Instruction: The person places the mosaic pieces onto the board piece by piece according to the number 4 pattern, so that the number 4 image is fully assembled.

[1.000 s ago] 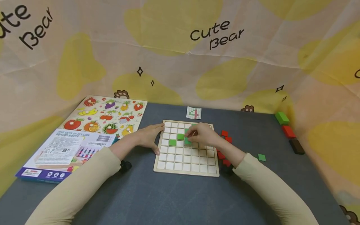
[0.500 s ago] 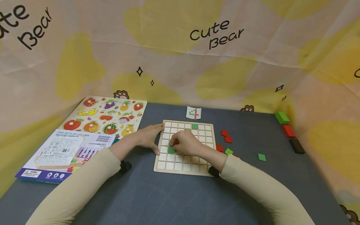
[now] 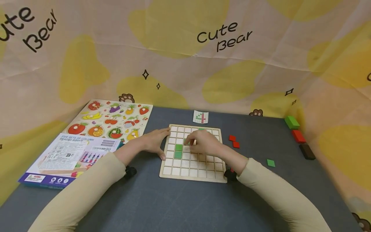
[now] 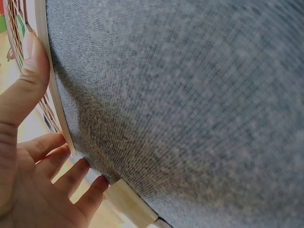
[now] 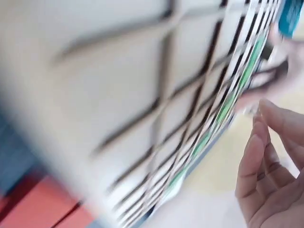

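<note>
A wooden grid board [image 3: 192, 174] lies on the dark grey table. Two green tiles [image 3: 178, 151] sit one above the other in its left part, and another green tile [image 3: 202, 129] peeks out at the top row. My left hand [image 3: 164, 143] rests flat against the board's left edge, thumb [image 4: 33, 61] on the rim [image 4: 52, 99]. My right hand [image 3: 191, 141] hovers over the upper middle cells with loosely curled fingers [image 5: 270, 161]; nothing shows between them. The cells under it are hidden. The right wrist view is blurred.
Two red tiles [image 3: 233, 141] and a green tile [image 3: 271, 162] lie right of the board. A pattern card [image 3: 200, 116] lies behind it. Green [image 3: 291, 122], red [image 3: 298, 136] and dark [image 3: 306, 151] blocks line the right edge. A fruit puzzle [image 3: 110, 119] and a box [image 3: 69, 158] lie left.
My right hand went down-left to the board's left part, left a green tile there below the other one, then drew back up toward the middle. The left hand stayed.
</note>
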`<state>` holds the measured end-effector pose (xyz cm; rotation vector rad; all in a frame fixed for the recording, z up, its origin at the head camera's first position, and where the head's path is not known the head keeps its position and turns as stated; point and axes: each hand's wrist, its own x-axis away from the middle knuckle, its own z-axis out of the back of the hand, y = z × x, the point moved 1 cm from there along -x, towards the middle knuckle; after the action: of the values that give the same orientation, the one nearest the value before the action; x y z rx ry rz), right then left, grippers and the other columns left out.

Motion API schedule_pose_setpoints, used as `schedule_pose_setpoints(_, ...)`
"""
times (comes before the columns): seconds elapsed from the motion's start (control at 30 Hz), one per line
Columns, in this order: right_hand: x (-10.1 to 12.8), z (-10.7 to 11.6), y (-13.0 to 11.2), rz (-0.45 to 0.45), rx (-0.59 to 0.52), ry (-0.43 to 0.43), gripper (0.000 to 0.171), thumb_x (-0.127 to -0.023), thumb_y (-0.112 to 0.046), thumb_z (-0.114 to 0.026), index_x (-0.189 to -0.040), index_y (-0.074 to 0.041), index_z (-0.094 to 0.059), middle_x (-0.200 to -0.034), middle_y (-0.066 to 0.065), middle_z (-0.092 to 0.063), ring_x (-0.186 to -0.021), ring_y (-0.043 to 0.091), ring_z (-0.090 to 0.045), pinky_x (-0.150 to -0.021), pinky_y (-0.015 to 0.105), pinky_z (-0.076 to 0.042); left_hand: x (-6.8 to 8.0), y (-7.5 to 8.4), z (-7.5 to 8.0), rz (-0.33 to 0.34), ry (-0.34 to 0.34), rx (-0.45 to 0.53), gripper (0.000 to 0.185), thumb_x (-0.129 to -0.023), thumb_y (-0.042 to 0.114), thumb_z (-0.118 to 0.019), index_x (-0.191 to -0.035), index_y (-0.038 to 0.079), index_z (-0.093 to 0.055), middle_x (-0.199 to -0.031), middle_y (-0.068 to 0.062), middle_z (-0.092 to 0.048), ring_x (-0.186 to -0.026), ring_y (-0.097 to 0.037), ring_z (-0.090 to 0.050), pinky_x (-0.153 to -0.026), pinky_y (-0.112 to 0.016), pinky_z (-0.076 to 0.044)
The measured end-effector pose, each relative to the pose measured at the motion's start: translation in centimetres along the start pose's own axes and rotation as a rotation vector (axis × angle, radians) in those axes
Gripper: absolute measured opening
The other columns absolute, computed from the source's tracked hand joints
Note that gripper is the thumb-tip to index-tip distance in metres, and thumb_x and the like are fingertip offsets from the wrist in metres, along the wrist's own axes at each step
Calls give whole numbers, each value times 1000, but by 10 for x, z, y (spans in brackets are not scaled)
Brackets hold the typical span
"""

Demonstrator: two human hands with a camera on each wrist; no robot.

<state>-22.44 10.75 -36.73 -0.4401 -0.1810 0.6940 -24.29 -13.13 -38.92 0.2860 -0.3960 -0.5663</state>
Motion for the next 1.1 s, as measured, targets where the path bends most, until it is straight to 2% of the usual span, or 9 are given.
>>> schedule_pose_setpoints(0.23,43,32,56,-89,-97,28,14,-88,-10,-73,-101,-12,-76,-95,4,-72,-76,16,-62,-64,25,-50,1,1,1,10,-2,-1,113,-68,43,-89,-153,-2,-29,-165,-21,-17,-149,-46,-25,-121,-57,-28)
schedule_pose_setpoints(0.33,66,41,79,-96,-111,-14,14,-87,-8,-73,-99,-14,-75,-97,4,-70,-77,15,-59,-65,25,-49,0,0,1,14,-4,-1,113,-68,44,-88,-153,-1,-30,-166,-20,-17,-150,-45,-25,-121,-57,-28)
schedule_pose_setpoints(0.53,104,47,116,-87,-161,-133,25,-85,-1,-72,-102,-18,-75,-103,4,-67,-80,11,-58,-69,23,-51,0,1,2,23,-14,0,113,-69,45,-88,-154,0,-29,-166,-19,-15,-150,-45,-24,-121,-57,-27)
schedule_pose_setpoints(0.67,116,46,125,-92,-201,-190,26,-84,-4,-74,-107,-17,-76,-104,5,-66,-80,10,-57,-67,23,-51,-1,1,3,27,-22,-3,114,-69,45,-88,-155,1,-27,-167,-18,-15,-151,-44,-23,-122,-56,-27)
schedule_pose_setpoints(0.8,118,43,126,-102,-214,-201,25,-83,-9,-76,-107,-15,-75,-101,6,-64,-76,9,-56,-64,22,-51,-2,1,2,25,-25,1,114,-69,45,-88,-155,1,-27,-167,-17,-14,-151,-44,-23,-122,-56,-27)
schedule_pose_setpoints(0.97,115,42,127,-124,-179,-206,19,-80,-11,-80,-96,-16,-71,-97,4,-62,-71,8,-55,-62,23,-49,-1,0,2,16,-20,4,113,-69,44,-88,-155,0,-27,-167,-18,-15,-151,-44,-23,-122,-56,-27)
schedule_pose_setpoints(1.1,110,45,124,-161,-182,-224,18,-79,-11,-81,-86,-14,-65,-87,1,-64,-70,10,-58,-62,24,-50,1,1,2,-4,-13,5,112,-70,42,-88,-154,-3,-28,-166,-21,-16,-150,-45,-24,-121,-56,-28)
